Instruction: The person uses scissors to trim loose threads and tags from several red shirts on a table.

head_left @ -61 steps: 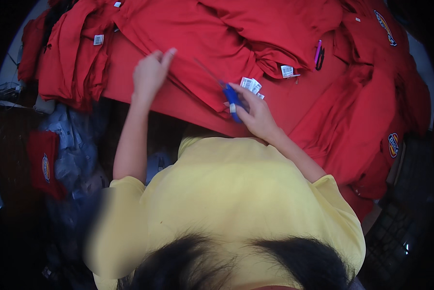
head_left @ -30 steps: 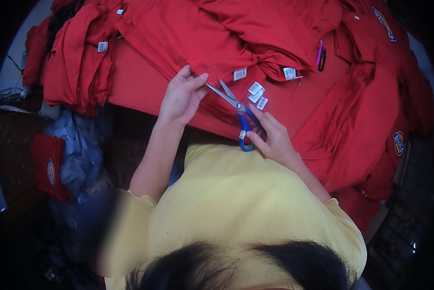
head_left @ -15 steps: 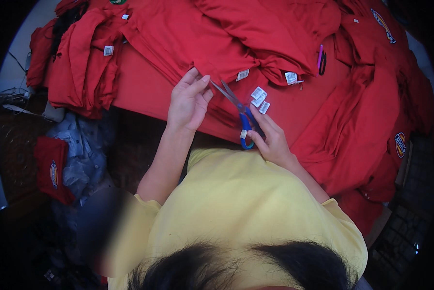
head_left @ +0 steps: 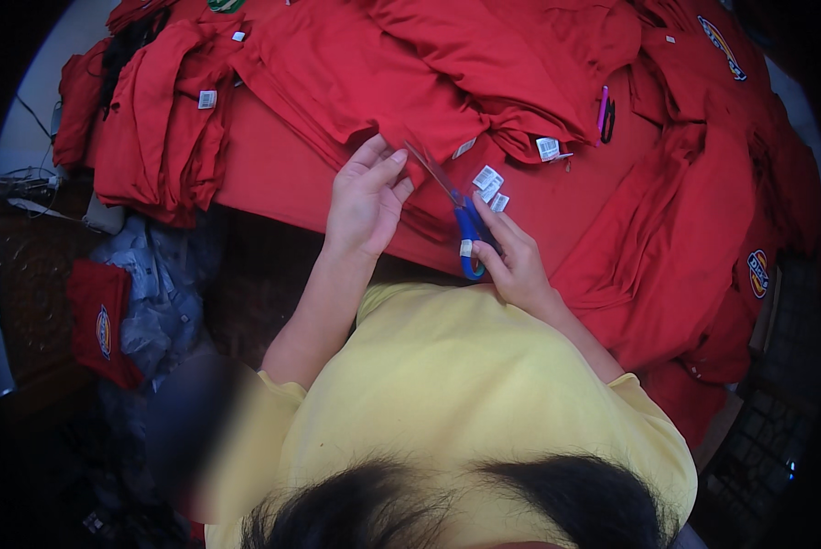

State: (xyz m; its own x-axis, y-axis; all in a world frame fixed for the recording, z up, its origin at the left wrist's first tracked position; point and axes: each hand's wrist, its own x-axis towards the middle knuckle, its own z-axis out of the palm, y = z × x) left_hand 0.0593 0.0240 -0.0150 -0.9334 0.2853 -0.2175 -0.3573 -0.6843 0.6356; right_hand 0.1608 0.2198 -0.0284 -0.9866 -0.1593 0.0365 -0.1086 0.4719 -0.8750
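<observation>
Blue-handled scissors [head_left: 465,220] are gripped in my right hand [head_left: 520,265], their blades pointing up and left and almost closed beside the left fingertips. My left hand [head_left: 367,201] has thumb and bent fingers pinched at the hem of a red garment [head_left: 420,101] spread on the table. A thread, if there is one between the fingers, is too fine to make out. Small white barcode tags [head_left: 486,178] lie just past my right fingertips. Another white tag [head_left: 548,149] hangs from the garment's edge.
A red-covered table [head_left: 273,174] carries folded red garments [head_left: 163,119] at the left and a large red heap [head_left: 667,238] at the right. A pink pen-like object [head_left: 604,108] lies at the right. Grey plastic bags [head_left: 163,302] and a red folded piece [head_left: 99,320] are at the lower left.
The scissors' blades have come together from a wider opening. My left hand has shifted slightly right and down, still pinched.
</observation>
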